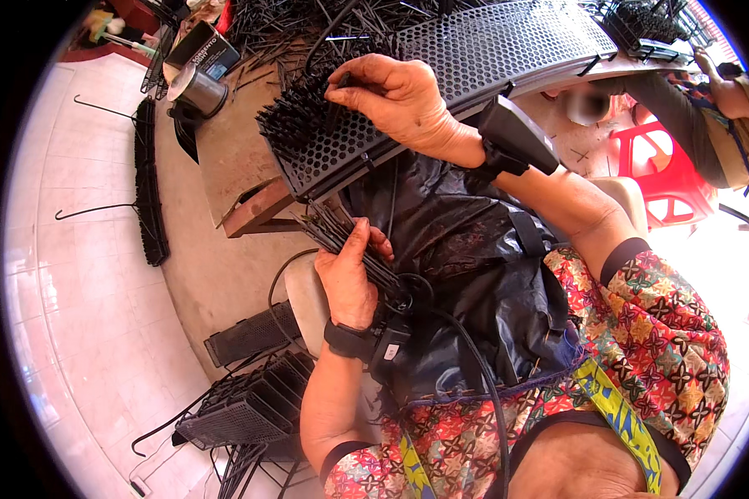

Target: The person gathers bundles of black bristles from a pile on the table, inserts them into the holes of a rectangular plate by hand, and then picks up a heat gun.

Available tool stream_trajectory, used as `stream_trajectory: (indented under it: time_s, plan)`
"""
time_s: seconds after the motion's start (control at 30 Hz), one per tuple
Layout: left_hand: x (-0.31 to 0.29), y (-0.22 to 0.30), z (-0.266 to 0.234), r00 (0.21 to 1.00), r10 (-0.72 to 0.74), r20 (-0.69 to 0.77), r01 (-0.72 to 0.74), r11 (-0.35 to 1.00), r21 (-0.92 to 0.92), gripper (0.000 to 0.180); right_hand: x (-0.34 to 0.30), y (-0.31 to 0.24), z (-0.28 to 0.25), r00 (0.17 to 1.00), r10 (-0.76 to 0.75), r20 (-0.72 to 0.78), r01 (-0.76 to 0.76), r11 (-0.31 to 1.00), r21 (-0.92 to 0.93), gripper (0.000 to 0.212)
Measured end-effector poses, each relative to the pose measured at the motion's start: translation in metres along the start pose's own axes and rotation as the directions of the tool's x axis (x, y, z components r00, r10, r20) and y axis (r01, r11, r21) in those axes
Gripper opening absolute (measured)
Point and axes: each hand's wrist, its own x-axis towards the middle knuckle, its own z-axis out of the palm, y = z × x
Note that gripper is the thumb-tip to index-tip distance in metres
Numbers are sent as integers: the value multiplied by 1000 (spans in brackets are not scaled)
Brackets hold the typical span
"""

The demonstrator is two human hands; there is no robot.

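Note:
My left hand is closed round a bundle of thin black rods, held over the black apron on my lap. Higher up, my right hand pinches a thin black rod between thumb and fingers. It hovers over the near left end of a long perforated black panel lying on the table. Many black rods stand upright, packed close in the holes at that end. Toward the far right the panel's holes look bare. Whether the pinched rod touches a hole is hidden.
A metal mug and a dark box stand at the table's left, by a heap of loose black rods. Perforated trays are stacked at lower left. A hooked black rack is farther left. Another person's arm and a red chair are at right.

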Motion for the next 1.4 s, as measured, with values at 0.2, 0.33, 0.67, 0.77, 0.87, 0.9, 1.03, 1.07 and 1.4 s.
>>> stream_trajectory:
  time_s: [0.2,0.33,0.67,0.77,0.87,0.9,1.03,1.07,1.4]
  plan:
    - [-3,-5,-5,1000,10,12,-11,999,46,14,-3,-2,4,985,-156,76,167,971,-172,14]
    - [-6,2,1,998,-57,16,56,998,33,14,-1,0,-1,976,-205,78,215,964,-157,12]
    - [0,10,-9,990,-122,77,134,973,-186,12,7,0,-12,981,-87,172,115,981,-155,14]
    - [4,15,-12,993,-86,86,103,973,-209,13,6,0,-11,975,-100,196,129,982,-139,14]
    - [9,20,-13,996,-4,85,26,968,-252,13,4,2,-8,966,-86,242,108,991,-81,14]
    - [10,22,-13,997,20,69,-2,965,-263,13,4,2,-6,965,-69,251,91,993,-77,14]
    - [12,19,-18,997,8,71,13,956,-294,13,1,2,-3,974,-3,228,1,1000,10,14]
    - [12,19,-17,997,2,74,20,955,-296,14,1,2,-3,978,14,207,-26,998,51,14]
    - [13,16,-16,995,-17,102,49,948,-315,14,13,-6,3,952,-135,275,205,948,-243,15]
